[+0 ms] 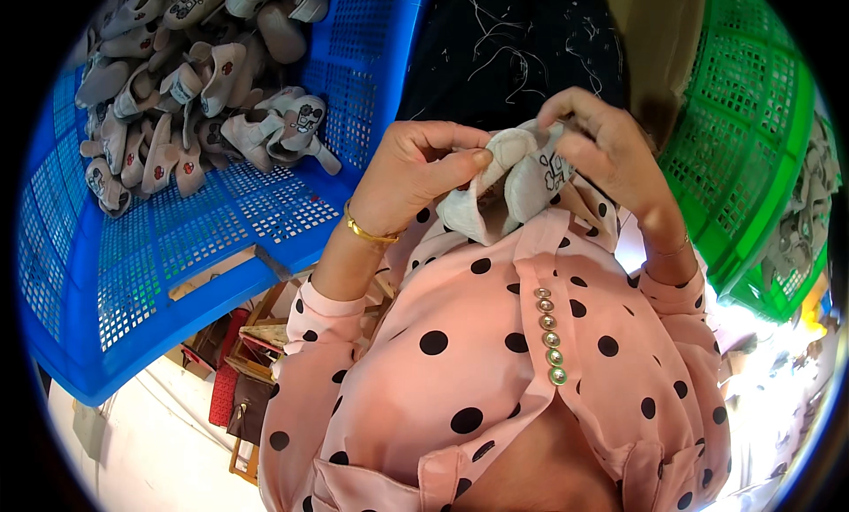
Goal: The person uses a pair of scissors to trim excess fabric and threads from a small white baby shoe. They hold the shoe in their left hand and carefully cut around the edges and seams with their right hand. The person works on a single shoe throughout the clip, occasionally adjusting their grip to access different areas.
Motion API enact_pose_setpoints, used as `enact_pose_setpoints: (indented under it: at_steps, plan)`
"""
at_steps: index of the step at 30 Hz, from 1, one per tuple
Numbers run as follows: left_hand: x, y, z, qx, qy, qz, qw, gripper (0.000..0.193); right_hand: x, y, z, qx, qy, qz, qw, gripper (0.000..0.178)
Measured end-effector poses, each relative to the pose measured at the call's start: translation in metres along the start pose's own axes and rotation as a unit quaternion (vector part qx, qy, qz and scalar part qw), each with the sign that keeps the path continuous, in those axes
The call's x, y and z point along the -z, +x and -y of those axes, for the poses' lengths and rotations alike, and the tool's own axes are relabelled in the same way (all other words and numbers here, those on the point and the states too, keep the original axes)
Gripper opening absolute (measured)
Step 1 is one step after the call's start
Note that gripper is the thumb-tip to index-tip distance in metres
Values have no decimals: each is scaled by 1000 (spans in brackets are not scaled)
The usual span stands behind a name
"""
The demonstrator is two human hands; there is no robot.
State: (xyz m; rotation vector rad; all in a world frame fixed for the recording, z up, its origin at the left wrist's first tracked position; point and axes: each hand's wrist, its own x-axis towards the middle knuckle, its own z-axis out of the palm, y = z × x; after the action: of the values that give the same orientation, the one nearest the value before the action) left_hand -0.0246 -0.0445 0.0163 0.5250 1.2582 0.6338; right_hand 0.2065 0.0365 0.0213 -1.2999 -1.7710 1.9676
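A small pale cloth shoe [522, 189] with a dark line drawing on one side is held up in front of my chest. My left hand [411, 171] is closed, pinching the shoe's upper left edge between thumb and fingers. At the shoe's right edge my right hand [610, 145] is curled, its bent fingers and thumb closed about the rim beside the drawing. The right fingertips are partly hidden and slightly blurred. Part of the shoe's opening faces me.
On my left stands a blue plastic basket [199, 322] heaped with similar small shoes [164, 105]. A green basket [738, 114] rises on my right, with more pale pieces [805, 202] beyond it. Dark cloth [522, 52] strewn with loose threads lies ahead. Wooden stool framing [265, 322] shows below left.
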Motion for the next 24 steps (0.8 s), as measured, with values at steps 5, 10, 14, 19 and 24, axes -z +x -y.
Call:
enact_pose_setpoints:
  at_steps: [5,10,14,19,24]
  plan:
    - [-6,-3,-6,-87,72,-22,993,19,-8,1,6,-42,12,21,999,23]
    - [-17,-5,-17,-315,294,-126,894,17,-11,3,13,-30,-47,24,998,24]
    - [-12,-1,-17,-414,443,-177,775,13,-17,3,17,-22,-51,27,998,24]
    - [25,20,-13,-406,510,-295,698,12,-15,2,21,-56,-39,8,998,21]
    - [-14,-13,-30,-117,242,-28,963,15,-22,5,14,6,-93,10,996,19]
